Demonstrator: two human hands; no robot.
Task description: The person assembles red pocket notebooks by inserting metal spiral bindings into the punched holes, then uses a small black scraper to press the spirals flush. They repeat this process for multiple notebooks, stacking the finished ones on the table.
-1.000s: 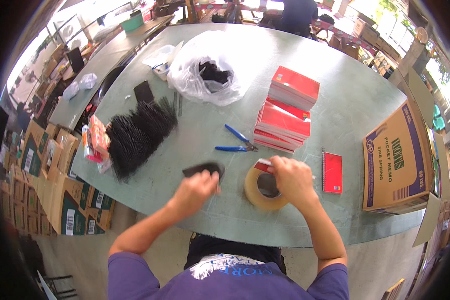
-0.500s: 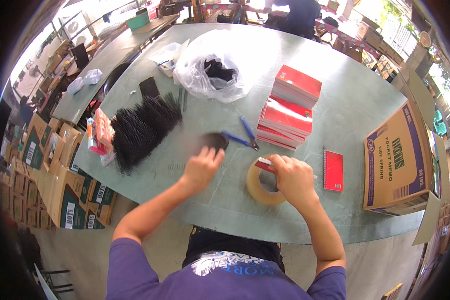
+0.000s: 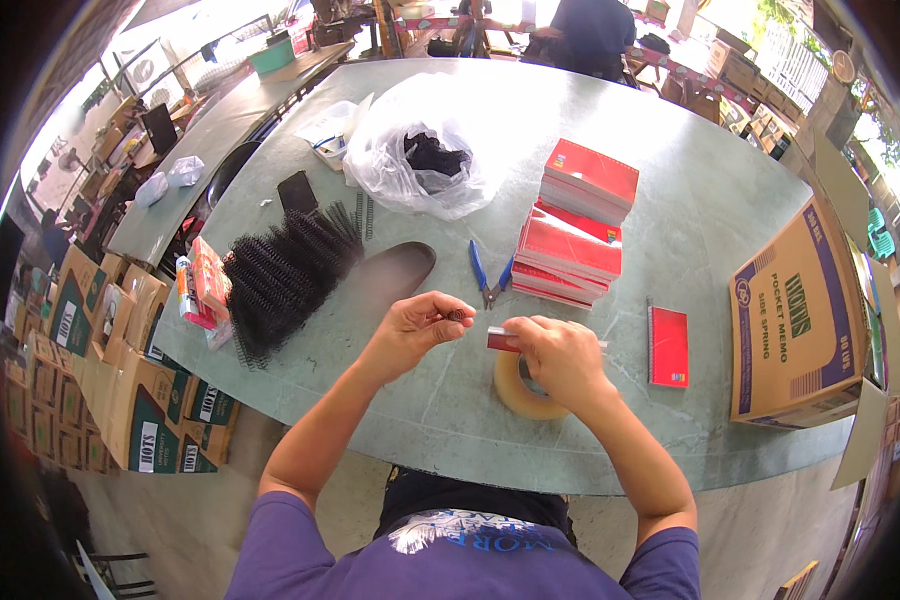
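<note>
My left hand (image 3: 417, 328) is closed in a pinch on a small dark wire coil (image 3: 456, 315). Just right of it, my right hand (image 3: 562, 358) grips a small red spiral notebook (image 3: 501, 340), mostly hidden by the fingers and seen nearly edge-on. The coil and the notebook are a short gap apart. Below the right hand lies a roll of tape (image 3: 513, 392), partly covered. Blue-handled cutting pliers (image 3: 489, 290) rest beyond the hands, jaws toward me. A dark, blurred oval thing (image 3: 402, 272) is beyond the left hand; its kind is unclear.
A heap of black wire coils (image 3: 290, 280) lies left, beside an orange packet (image 3: 209, 277). A clear plastic bag (image 3: 380, 170) with black contents stands behind. Stacked red notebooks (image 3: 575, 245), a single notebook (image 3: 668, 346) and an open carton (image 3: 795, 315) are right.
My left hand has moved right, toward the notebook, and now shows a coil in its pinch. The dark oval thing sits farther left, and the pliers have turned. My right hand still holds the notebook.
</note>
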